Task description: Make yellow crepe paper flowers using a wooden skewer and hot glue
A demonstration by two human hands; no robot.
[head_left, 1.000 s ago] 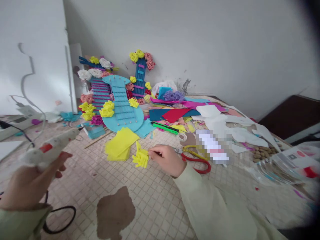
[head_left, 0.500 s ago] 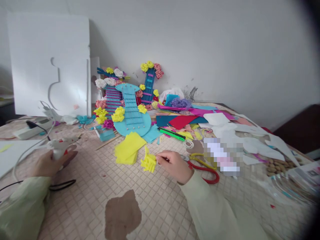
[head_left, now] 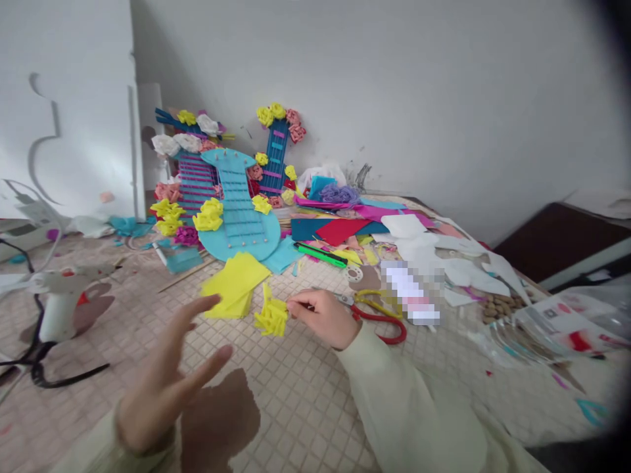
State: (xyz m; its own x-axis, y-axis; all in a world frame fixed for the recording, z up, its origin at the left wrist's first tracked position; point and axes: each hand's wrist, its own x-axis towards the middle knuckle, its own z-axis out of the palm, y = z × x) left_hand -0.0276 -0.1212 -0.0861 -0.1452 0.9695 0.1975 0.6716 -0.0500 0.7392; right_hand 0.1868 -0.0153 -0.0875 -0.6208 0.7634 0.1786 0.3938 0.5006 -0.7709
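Note:
Between the thumb and fingers of my right hand (head_left: pixel 323 316) is pinched a yellow paper flower (head_left: pixel 271 314), its fringed petals pointing left. My left hand (head_left: pixel 170 368) is in the air with thumb and fingers spread and nothing in it. Beyond the flower lies a stack of yellow paper sheets (head_left: pixel 234 286). A white hot glue gun (head_left: pixel 62 299) rests on the table to the left of my left hand, its nozzle facing right. Scissors with red and yellow handles (head_left: pixel 389 328) lie just right of my right hand.
At the back stand a light-blue guitar shape (head_left: pixel 239 210) and a dark-blue neck piece (head_left: pixel 273 157), both with paper flowers. A green cutter (head_left: pixel 323 255), coloured paper strips (head_left: pixel 345 230), white scraps (head_left: pixel 419 246) and a plastic bag (head_left: pixel 557 322) cover the right side.
My left hand has let go of the glue gun and moved right, toward the yellow flower. My right hand still pinches the flower. The view has turned to the right.

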